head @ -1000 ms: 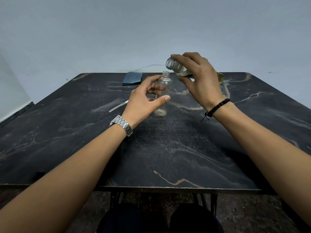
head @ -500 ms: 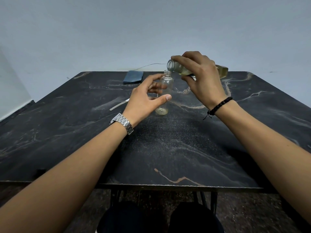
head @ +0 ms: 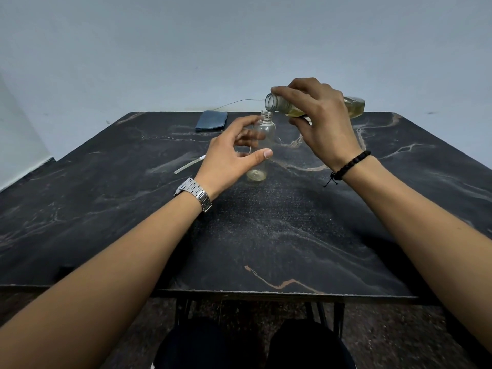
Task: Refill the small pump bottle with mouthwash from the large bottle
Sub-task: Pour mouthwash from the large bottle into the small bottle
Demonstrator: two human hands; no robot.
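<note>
My right hand grips the large bottle, now tipped further, mouth just above the small bottle at bench centre, twelve o'clock. My left hand cups it loosely, open. Pouring is imminent.

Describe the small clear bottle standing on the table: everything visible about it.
The small bottle looks like clear plastic, with a rounded shoulder and a threaded neck, uncapped, no pump fitted. It stands upright on the dark marble-patterned table, nearly empty, with only a yellowish tint at its base. The left hand curls around it, thumb in front and fingers behind; actual contact is hard to confirm. The large bottle, tilted in the right hand, has its open mouth just above the neck.
</note>
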